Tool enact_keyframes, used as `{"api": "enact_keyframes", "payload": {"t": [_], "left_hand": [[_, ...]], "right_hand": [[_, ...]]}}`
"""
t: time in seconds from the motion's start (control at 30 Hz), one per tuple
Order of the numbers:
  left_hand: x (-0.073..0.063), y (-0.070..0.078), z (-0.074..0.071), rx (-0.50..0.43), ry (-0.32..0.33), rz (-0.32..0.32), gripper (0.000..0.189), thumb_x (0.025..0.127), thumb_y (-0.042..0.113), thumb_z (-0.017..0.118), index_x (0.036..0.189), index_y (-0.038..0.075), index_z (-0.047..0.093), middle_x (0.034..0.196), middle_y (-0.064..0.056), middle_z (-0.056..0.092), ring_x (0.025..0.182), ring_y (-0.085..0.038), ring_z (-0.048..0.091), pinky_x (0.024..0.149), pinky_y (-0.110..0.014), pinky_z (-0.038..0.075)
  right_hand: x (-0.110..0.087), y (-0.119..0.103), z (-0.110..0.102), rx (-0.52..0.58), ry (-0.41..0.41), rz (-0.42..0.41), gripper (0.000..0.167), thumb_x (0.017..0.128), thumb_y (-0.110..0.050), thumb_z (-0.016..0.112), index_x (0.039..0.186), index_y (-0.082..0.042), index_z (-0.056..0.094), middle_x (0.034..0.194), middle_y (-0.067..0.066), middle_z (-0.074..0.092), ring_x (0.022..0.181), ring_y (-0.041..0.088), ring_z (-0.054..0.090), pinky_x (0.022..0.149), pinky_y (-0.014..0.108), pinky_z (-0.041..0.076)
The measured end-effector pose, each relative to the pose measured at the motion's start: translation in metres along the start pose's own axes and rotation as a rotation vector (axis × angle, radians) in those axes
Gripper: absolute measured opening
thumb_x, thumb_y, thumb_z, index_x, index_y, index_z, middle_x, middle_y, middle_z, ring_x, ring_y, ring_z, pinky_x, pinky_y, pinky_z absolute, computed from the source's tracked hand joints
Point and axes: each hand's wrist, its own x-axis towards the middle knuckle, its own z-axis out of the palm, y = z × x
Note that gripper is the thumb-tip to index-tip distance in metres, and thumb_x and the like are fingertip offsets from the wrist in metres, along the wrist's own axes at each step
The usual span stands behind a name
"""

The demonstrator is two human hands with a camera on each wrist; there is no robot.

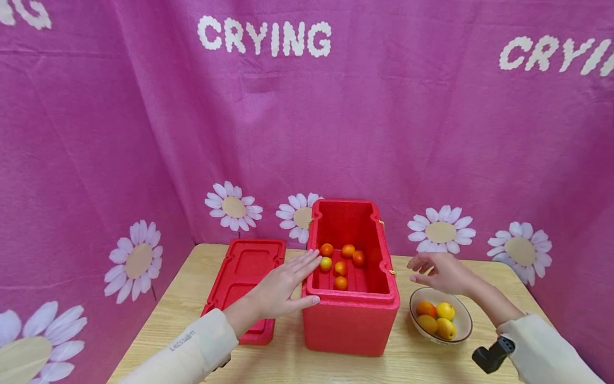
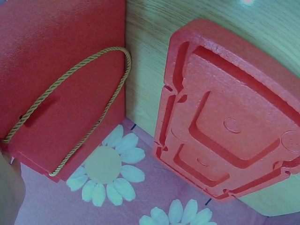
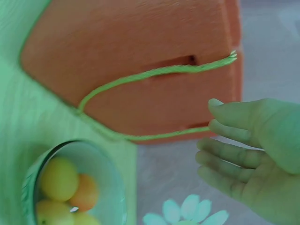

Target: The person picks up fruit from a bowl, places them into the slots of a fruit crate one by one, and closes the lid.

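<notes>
Red box [image 1: 352, 330], upright and open-topped, six small fruits [image 1: 340, 268] on its floor, one yellow; near its right side, a round bowl [image 1: 463, 320] holding four more

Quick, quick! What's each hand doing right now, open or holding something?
Left hand: open, fingers straight, at the red box's rim.
Right hand: open, fingers loosely bent, holding nothing.

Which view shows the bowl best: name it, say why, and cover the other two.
The head view: the bowl sits wholly inside the frame, with four fruits visible in it. The right wrist view shows it larger, but the picture's bottom edge cuts it off. The left wrist view shows none of it.
</notes>
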Motion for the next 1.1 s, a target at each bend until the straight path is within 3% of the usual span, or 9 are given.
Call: {"api": "enact_keyframes", "payload": {"t": [0.37, 0.6, 0.73, 0.87, 1.1], "left_hand": [[0.001, 0.001, -0.002, -0.004, -0.004, -0.016, 0.078, 0.091, 0.053, 0.055, 0.154, 0.020, 0.023, 0.163, 0.005, 0.017, 0.152, -0.015, 0.017, 0.119, -0.043, 0.031], [0.000, 0.001, -0.001, -0.008, -0.005, -0.009, 0.078, 0.091, 0.053, 0.056, 0.154, 0.020, 0.023, 0.163, 0.004, 0.017, 0.152, -0.015, 0.016, 0.120, -0.042, 0.030], [0.000, 0.000, 0.000, -0.011, -0.004, -0.013, 0.079, 0.091, 0.053, 0.056, 0.154, 0.021, 0.022, 0.163, 0.005, 0.017, 0.152, -0.015, 0.016, 0.120, -0.043, 0.030], [0.000, -0.001, 0.000, -0.014, -0.001, -0.010, 0.079, 0.090, 0.053, 0.056, 0.154, 0.021, 0.022, 0.163, 0.005, 0.018, 0.151, -0.015, 0.017, 0.120, -0.043, 0.030], [0.000, 0.000, 0.000, -0.020, -0.006, -0.013, 0.079, 0.090, 0.053, 0.056, 0.154, 0.021, 0.022, 0.163, 0.005, 0.017, 0.152, -0.015, 0.016, 0.120, -0.043, 0.029]], "right_hand": [[-0.025, 0.026, 0.019, 0.015, -0.222, 0.049, 0.020, 0.081, -0.014, 0.073, 0.095, -0.002, 0.066, 0.084, 0.002, 0.070, 0.072, 0.004, 0.060, 0.064, 0.019, 0.053], [-0.037, 0.039, 0.034, 0.002, -0.311, 0.018, 0.021, 0.079, -0.016, 0.075, 0.091, -0.001, 0.065, 0.079, 0.003, 0.069, 0.070, 0.006, 0.059, 0.064, 0.024, 0.052], [-0.041, 0.048, 0.044, -0.019, -0.304, -0.016, 0.021, 0.076, -0.014, 0.077, 0.089, -0.001, 0.067, 0.078, 0.004, 0.069, 0.069, 0.007, 0.058, 0.062, 0.023, 0.051], [-0.044, 0.054, 0.054, 0.021, -0.284, -0.073, 0.017, 0.073, -0.006, 0.076, 0.085, 0.001, 0.067, 0.072, 0.005, 0.064, 0.064, -0.001, 0.048, 0.057, 0.017, 0.044], [-0.044, 0.062, 0.068, -0.110, -0.212, -0.301, 0.019, 0.061, 0.003, 0.074, 0.074, -0.006, 0.063, 0.059, -0.002, 0.051, 0.062, -0.010, 0.028, 0.054, 0.008, 0.024]]}}
